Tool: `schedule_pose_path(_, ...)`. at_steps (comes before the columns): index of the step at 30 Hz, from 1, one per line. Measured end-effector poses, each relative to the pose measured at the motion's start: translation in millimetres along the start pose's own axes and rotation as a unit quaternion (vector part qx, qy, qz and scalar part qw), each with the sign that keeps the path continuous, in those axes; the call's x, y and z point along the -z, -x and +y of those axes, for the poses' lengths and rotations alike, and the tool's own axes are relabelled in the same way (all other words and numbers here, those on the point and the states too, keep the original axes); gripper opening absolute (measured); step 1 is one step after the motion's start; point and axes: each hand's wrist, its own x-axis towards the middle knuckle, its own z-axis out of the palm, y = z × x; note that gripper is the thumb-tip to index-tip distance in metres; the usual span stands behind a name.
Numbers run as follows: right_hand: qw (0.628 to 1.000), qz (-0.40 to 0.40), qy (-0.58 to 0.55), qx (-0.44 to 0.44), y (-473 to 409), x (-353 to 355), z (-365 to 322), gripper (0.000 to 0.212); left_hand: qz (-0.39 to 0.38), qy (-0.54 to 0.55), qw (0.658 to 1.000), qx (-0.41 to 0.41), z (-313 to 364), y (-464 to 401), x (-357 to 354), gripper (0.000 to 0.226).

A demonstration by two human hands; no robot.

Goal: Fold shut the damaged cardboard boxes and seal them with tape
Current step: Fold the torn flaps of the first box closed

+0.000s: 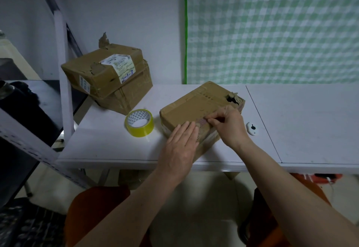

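Note:
A brown cardboard box lies on the white table near its front edge, with a torn hole at its far right corner. My left hand lies flat with straight fingers on the box's near edge. My right hand has its fingers curled, fingertips pressed onto the box top beside the left fingertips; whether they pinch tape I cannot tell. A yellow tape roll stands on the table just left of the box. Two stacked damaged boxes sit at the table's back left.
A small white device with a black mark lies right of the box. A white metal rack post rises at the left. A green checked cloth hangs behind the table. The table's right part is bare.

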Motion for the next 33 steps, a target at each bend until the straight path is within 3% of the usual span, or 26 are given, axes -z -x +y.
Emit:
schedule_pose_path(10, 1.0, -0.009, -0.015, -0.003, 0, 0, 2, 0.011, -0.076, -0.002, 0.996, 0.05, 6, -14, 14, 0.045)
schedule_pose_path(18, 1.0, -0.01, -0.015, 0.0, 0, 1, 1, 0.01, -0.081, 0.004, 0.993, 0.085, 10, -16, 13, 0.042)
schedule_pose_path(28, 1.0, -0.009, -0.018, 0.005, -2, -1, 4, 0.009, -0.044, 0.035, 0.997, 0.043, 5, -8, 2, 0.04)
schedule_pose_path(33, 1.0, -0.007, -0.016, 0.009, -1, -1, 4, 0.01, -0.063, 0.057, 0.995, 0.053, 5, -8, 5, 0.04)
